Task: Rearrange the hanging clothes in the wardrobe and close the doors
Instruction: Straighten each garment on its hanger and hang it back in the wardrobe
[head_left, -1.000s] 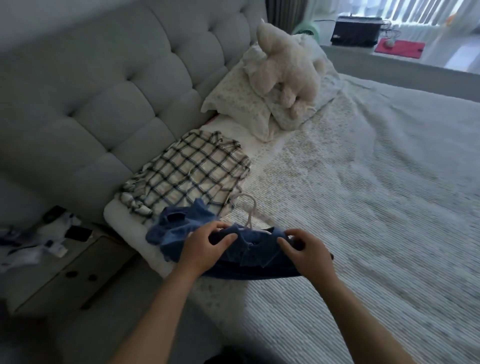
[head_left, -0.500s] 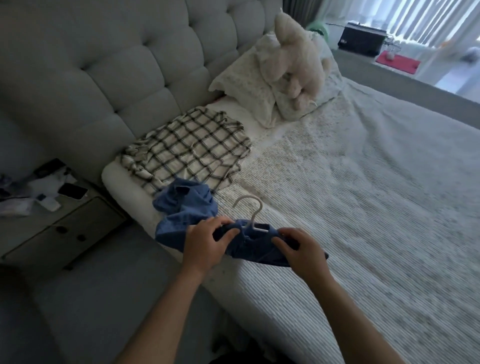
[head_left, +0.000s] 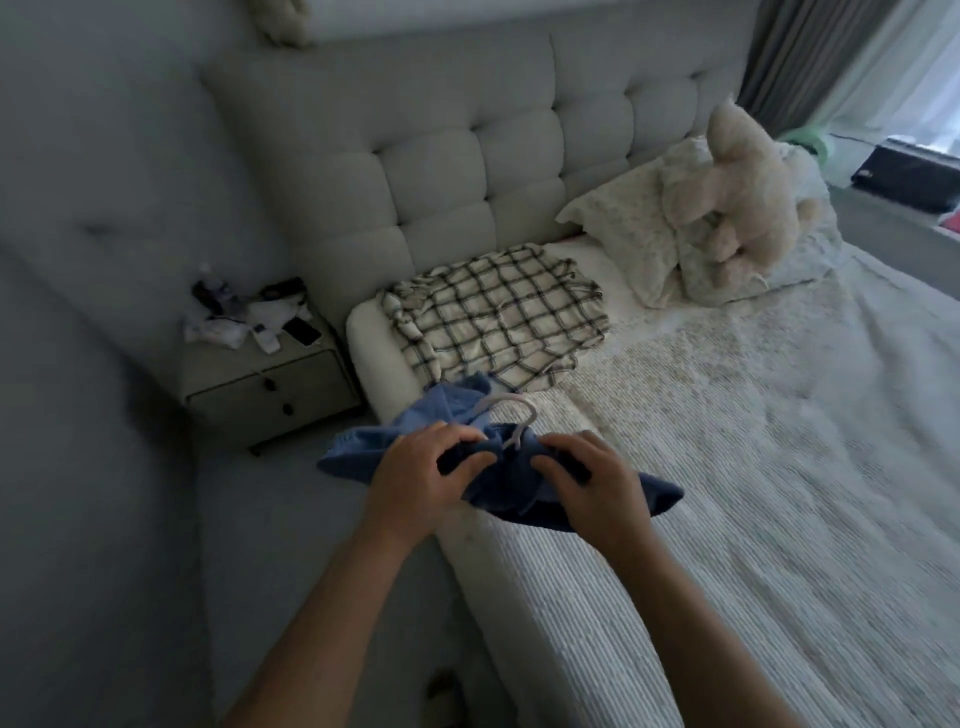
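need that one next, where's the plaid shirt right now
In the head view, the plaid shirt lies on the bed below the headboard, left of the pillows.

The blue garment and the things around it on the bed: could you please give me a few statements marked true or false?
1. Both hands, left hand and right hand, grip the blue garment. True.
2. The white hanger lies on the nightstand. False: its hook sticks out of the garment.
3. The plaid shirt lies on the bed. True.
4. The plush toy sits on the floor. False: it rests against the pillows.
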